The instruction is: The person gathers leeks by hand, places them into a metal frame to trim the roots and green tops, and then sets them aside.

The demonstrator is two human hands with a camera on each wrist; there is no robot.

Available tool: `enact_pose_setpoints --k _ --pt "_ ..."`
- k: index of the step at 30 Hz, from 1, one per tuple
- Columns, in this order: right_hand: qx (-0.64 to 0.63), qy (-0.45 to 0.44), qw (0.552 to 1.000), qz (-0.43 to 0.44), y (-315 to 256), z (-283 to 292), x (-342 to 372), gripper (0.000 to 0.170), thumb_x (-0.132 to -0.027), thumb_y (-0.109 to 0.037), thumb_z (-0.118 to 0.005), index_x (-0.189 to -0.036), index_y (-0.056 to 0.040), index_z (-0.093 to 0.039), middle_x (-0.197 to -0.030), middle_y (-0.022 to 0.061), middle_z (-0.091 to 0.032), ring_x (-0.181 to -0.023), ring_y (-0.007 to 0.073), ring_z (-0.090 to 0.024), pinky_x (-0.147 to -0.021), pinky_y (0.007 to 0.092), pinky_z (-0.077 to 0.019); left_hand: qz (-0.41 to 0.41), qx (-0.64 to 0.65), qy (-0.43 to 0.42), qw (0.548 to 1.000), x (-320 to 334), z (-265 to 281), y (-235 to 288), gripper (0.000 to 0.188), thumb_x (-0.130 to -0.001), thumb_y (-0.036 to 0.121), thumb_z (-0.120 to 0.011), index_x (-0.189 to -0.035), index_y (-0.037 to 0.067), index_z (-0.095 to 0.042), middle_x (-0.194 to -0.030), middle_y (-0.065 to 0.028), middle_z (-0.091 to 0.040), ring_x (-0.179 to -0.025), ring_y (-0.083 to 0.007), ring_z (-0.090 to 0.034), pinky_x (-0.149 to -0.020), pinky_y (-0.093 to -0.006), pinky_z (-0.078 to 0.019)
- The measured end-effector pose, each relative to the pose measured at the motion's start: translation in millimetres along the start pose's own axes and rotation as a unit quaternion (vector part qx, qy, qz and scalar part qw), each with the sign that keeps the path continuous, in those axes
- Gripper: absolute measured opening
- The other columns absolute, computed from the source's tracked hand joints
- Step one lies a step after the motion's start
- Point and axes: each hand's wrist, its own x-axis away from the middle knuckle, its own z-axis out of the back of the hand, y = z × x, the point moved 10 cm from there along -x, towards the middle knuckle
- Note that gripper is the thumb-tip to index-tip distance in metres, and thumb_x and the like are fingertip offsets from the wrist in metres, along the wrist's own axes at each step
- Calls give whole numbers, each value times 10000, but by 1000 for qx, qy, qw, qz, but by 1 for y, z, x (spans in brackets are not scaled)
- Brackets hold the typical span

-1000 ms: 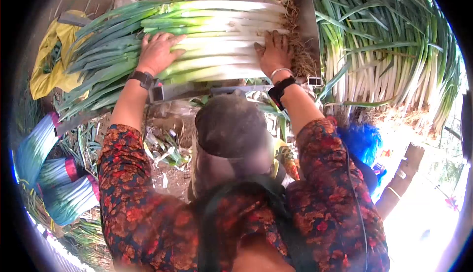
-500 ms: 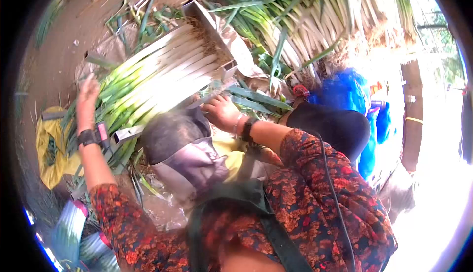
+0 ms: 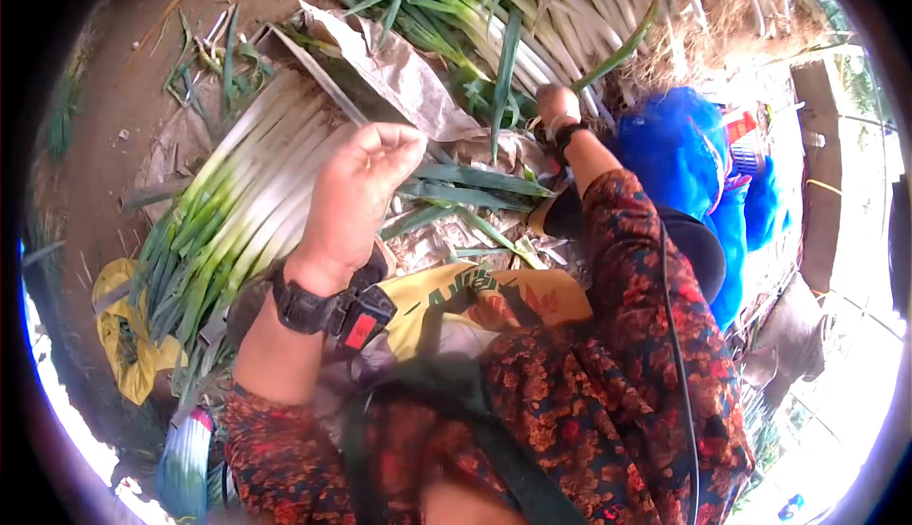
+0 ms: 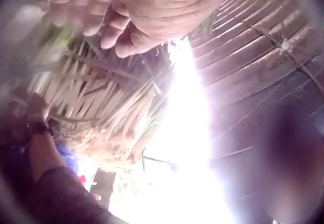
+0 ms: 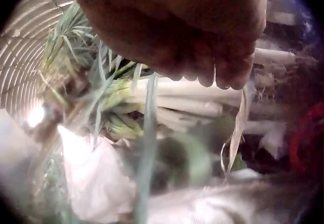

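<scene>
Leek heap [image 3: 598,12]: lay across the upper centre and upper right of the head view, white shafts slanting, with matted roots [image 3: 731,36] at its upper right.
Leek bundle [image 3: 242,173]: lay at the left of that view, stalks side by side, green tops fanned toward the lower left, beside a metal rail [image 3: 328,80].
Right hand [image 3: 558,105]: stood at the heap's lower edge, right of centre; the right wrist view showed bent fingertips over white stalks. Whether its grip had closed on any could not be told, since the palm hid the contact.
Left hand [image 3: 350,192]: hung in front of the bundle, left of centre, fingers loosely curled, nothing visible in its grip.
Snag risk: crossed leaves and tangled roots could have made a tug on a few stalks drag their neighbours or tear a leaf.
Stray-leaf risk: a long loose leaf [image 3: 506,78] beside the right hand could have been caught up with the stalks.
Sheet risk: a crumpled pale sheet [image 3: 404,74] between bundle and heap could have been dragged along by trailing roots.
Bundle risk: no tie showed around it, so a careless knock could have rolled stalks out of line.
</scene>
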Motion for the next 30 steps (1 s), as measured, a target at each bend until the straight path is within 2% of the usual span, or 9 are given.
enact_pose_setpoints --k 2,5,8,13,16,20,22,27,30 --pt "-286 63 942 -163 44 14 -5 311 -841 -262 -552 -1074 -77 -644 -1060 159 -667 -1001 325 -635 -863 423 -517 25 -35 27 999 -12 4 2 159 -952 176 -564 -1026 51 -626 -1019 -1 -622 -920 -80 -549 -845 -258 -435" --pt "-271 41 943 -188 52 -18 -41 422 -842 -278 -549 -1226 -102 -543 -1274 134 -547 -1195 335 -514 -1012 435 -410 29 -6 53 998 -24 13 11 159 -963 159 -539 -1039 40 -612 -1070 -38 -609 -980 -109 -555 -869 -272 -431" --pt "-185 55 957 -216 44 -1 -36 607 -839 -339 -597 -1365 -90 -426 -1320 156 -515 -1216 340 -502 -1029 434 -398 62 11 60 996 -27 14 6 161 -969 150 -524 -1050 33 -597 -1106 -62 -596 -1028 -129 -551 -877 -285 -432" --pt "-215 -66 951 -212 21 1 -27 798 -773 -492 -649 -1375 -43 -377 -1309 163 -526 -1201 331 -527 -997 447 -426 54 2 61 997 -33 15 5 164 -965 158 -531 -1053 37 -599 -1081 -49 -608 -1004 -117 -559 -866 -283 -435" --pt "-240 -65 965 -87 -23 -39 -44 628 -744 -472 -672 -1132 12 -576 -1102 176 -634 -1050 329 -611 -883 389 -502 48 -2 73 996 -39 21 3 166 -958 167 -548 -1057 46 -605 -1049 -24 -621 -973 -103 -567 -851 -270 -433" --pt "-532 -69 839 -91 -74 30 4 535 -711 -377 -718 -982 71 -610 -841 154 -670 -752 257 -659 -699 365 -540 53 29 100 993 -46 28 -10 172 -936 187 -591 -1053 65 -619 -1021 5 -636 -955 -85 -580 -825 -258 -452" --pt "-689 -103 717 -37 -105 48 11 342 -762 -263 -708 -912 27 -604 -727 52 -603 -639 148 -588 -566 297 -478 34 47 89 994 -53 30 -19 181 -934 179 -592 -1069 59 -608 -1024 -16 -633 -959 -114 -587 -837 -286 -473" --pt "-818 -133 556 55 -120 224 139 260 -836 -193 -638 -942 43 -609 -747 68 -636 -605 155 -615 -556 285 -502 114 115 19 987 -60 -2 -34 242 -946 270 -579 -1063 58 -587 -999 -62 -626 -912 -159 -604 -810 -319 -508" --pt "-735 -208 639 97 -117 258 217 305 -861 -233 -614 -1027 22 -592 -815 12 -605 -679 95 -561 -589 240 -463 168 168 -55 970 -78 -20 -74 313 -959 386 -532 -1058 93 -583 -905 -58 -628 -776 -180 -609 -730 -353 -515"
